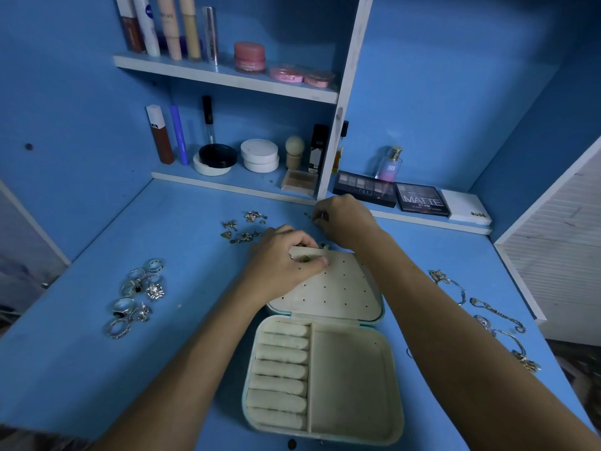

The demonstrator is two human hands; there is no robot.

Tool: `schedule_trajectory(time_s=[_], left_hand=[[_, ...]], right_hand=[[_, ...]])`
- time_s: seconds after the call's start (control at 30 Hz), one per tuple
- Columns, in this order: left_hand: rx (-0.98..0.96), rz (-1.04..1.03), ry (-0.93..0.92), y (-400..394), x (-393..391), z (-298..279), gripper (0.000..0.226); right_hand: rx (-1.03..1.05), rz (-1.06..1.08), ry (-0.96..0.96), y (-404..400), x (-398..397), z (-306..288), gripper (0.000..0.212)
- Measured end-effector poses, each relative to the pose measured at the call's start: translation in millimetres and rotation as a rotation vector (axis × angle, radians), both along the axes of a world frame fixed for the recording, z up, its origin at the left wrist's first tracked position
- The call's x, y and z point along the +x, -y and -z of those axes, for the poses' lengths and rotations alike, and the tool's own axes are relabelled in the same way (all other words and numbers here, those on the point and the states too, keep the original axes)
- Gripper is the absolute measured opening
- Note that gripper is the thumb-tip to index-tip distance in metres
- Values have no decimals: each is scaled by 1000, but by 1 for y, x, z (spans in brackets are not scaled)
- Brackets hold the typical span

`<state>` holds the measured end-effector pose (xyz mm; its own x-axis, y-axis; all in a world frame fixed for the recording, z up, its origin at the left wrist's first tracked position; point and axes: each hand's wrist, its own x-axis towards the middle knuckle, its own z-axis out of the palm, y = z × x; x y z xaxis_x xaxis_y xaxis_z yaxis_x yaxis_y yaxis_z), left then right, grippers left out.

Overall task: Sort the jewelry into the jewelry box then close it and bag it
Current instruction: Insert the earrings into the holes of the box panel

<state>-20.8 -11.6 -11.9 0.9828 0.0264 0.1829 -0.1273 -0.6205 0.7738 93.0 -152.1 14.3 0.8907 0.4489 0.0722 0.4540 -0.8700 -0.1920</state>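
- Head view: jewelry box [325,379] lies open on the blue desk [182,320], lid panel [338,288] on the far side.
- Left hand [283,265] pinches the lid's far edge.
- Right hand [344,219], farther off, fingers curled down; its grasp cannot be told.
- Rings [136,297] left, bracelets [494,317] right, earrings [244,226] far.

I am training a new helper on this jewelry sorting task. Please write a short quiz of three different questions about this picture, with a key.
1. True or false: the ring rolls in the jewelry box already hold rings.
2. Which group of jewelry lies on the table to the left of the box? A) rings B) bracelets C) a watch
3. Fill in: the left hand holds a small earring at the perforated ____ of the open box.

Key
1. False: the rolls are bare, and the rings lie on the table.
2. A. The bracelets lie on the right.
3. Lid panel. The right hand reaches toward the earrings beyond it.
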Motion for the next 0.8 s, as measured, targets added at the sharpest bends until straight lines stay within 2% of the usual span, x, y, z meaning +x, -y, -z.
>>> schedule_trajectory(time_s=[0.2, 0.3, 0.43, 0.6, 0.8], left_hand=[[-8, -8, 12, 1, 0, 0, 21], [-3, -3, 18, 1, 0, 0, 19], [-7, 11, 11, 0, 0, 0, 18], [-5, 4, 16, 1, -1, 0, 18], [-2, 2, 47, 1, -2, -2, 19]], right_hand=[[-142, -3, 36, -7, 0, 0, 19], [-149, -13, 40, -7, -2, 0, 20], [-35, -20, 22, -3, -4, -2, 20], [261, -52, 3, 4, -8, -1, 11], [364, 1, -9, 15, -11, -3, 6]])
